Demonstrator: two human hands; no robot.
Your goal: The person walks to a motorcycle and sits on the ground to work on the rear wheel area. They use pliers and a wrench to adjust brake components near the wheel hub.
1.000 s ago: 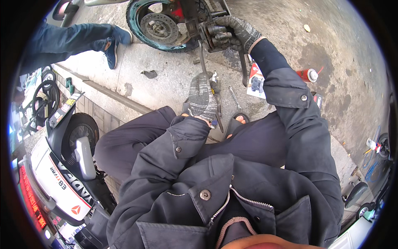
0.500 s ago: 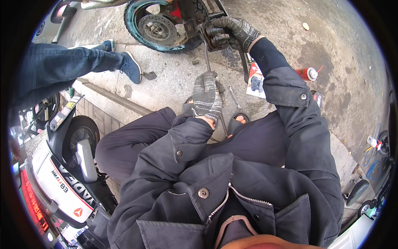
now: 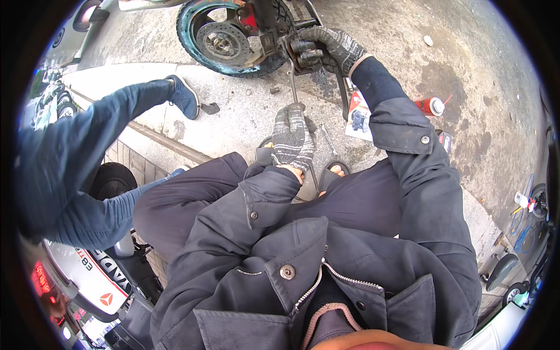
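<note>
My left hand [image 3: 291, 137], in a grey knitted glove, is closed round a long thin metal bar [image 3: 294, 87]. The bar's far end meets a dark, greasy brake caliper [image 3: 308, 53]; its near end comes out below the hand, between my feet. My right hand [image 3: 338, 49], gloved alike, grips the caliper from the right, with some of its fingers hidden. Just left of the caliper is a wheel [image 3: 224, 39] with a brake disc and a blue-edged tyre. A ring spanner [image 3: 328, 139] lies on the ground near my sandalled foot.
A printed card [image 3: 359, 116] and a red spray can [image 3: 430, 106] are by my right forearm. Another person's leg [image 3: 125, 105] and blue shoe [image 3: 185, 96] are at left. A white scooter [image 3: 87, 274] stands behind them. Blue cord [image 3: 525, 236] lies far right.
The other person has stepped: one foot has come from beyond the planted shoe to near my left knee, covering part of the scooter. My hands have hardly moved.
</note>
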